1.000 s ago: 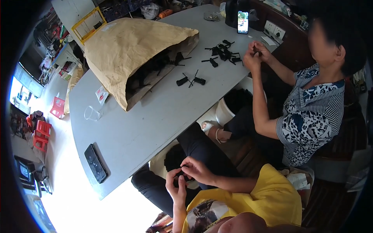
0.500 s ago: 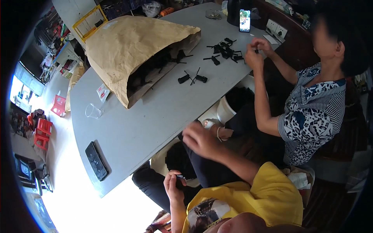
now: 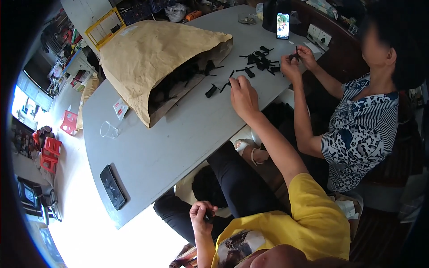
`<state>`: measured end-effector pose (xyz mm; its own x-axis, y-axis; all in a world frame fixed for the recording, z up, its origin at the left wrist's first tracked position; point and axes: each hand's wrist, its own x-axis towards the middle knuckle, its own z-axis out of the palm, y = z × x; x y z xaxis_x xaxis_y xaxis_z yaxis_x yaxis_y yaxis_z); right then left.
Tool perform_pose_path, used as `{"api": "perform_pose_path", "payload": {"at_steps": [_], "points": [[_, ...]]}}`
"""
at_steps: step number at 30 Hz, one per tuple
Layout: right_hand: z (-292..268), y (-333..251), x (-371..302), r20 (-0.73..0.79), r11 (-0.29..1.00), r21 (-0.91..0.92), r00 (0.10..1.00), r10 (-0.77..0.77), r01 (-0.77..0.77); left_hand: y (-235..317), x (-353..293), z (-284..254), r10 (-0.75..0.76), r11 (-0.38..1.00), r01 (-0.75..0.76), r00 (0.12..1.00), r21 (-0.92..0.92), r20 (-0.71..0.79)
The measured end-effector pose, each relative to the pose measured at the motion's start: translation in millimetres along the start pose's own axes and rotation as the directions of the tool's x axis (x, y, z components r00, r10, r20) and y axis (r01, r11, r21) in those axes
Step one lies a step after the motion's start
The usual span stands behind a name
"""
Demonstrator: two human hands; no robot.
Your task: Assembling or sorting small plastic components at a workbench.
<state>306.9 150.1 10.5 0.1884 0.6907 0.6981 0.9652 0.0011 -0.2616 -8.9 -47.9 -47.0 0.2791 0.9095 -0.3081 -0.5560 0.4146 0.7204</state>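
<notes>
My right hand [image 3: 244,99] reaches over the grey table, its fingers closed on a small black part that they mostly hide; a thin dark strip [image 3: 232,74] sticks out by the fingertips. Just left of it lies another small black part [image 3: 211,91] with a thin stem. Low in front of my body, my left hand [image 3: 201,218] is closed around a small black piece [image 3: 208,217]; its exact kind is hidden. Farther up the table sits a pile of similar black parts [image 3: 256,59].
A big brown paper sack [image 3: 147,53] lies with its mouth toward me, black parts inside. On the table [image 3: 152,165] are a clear cup [image 3: 108,130], a dark phone [image 3: 112,186] and a lit phone [image 3: 283,27]. At right a co-worker [image 3: 362,116] handles a black part.
My right hand has moved from above my lap, up and forward onto the black part on the table. The left hand stays low, still holding its piece. The co-worker's hands have shifted slightly.
</notes>
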Motion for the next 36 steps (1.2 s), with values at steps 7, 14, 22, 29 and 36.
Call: {"api": "perform_pose_path", "payload": {"at_steps": [7,14,22,29,36], "points": [[-32.9,-35.0,-46.2,0.148,0.689,0.695,0.978,0.145,-0.207,5.6,7.9,7.4,0.152,0.970,-0.140,0.987,0.197,-0.045],[-85.3,-101.6,-122.9,0.603,0.308,0.794,0.618,-0.504,-0.524,12.1,2.8,13.0,0.279,0.893,-0.299,0.954,0.335,0.107],[-87.3,-120.8,-152.3,0.614,0.276,0.788,0.666,-0.424,-0.550,2.5,-1.4,10.7,0.281,0.895,-0.336,0.935,0.294,0.215],[-92.5,-132.9,-175.3,0.428,0.362,0.885,0.816,-0.388,-0.292,-0.2,-6.2,8.2,0.189,0.879,-0.212,0.977,0.427,0.096],[-92.5,-149.2,-203.2,0.379,0.593,0.779,0.905,-0.191,-0.202,-2.5,-10.3,21.1,0.155,0.951,-0.132,0.986,0.280,-0.062]]}}
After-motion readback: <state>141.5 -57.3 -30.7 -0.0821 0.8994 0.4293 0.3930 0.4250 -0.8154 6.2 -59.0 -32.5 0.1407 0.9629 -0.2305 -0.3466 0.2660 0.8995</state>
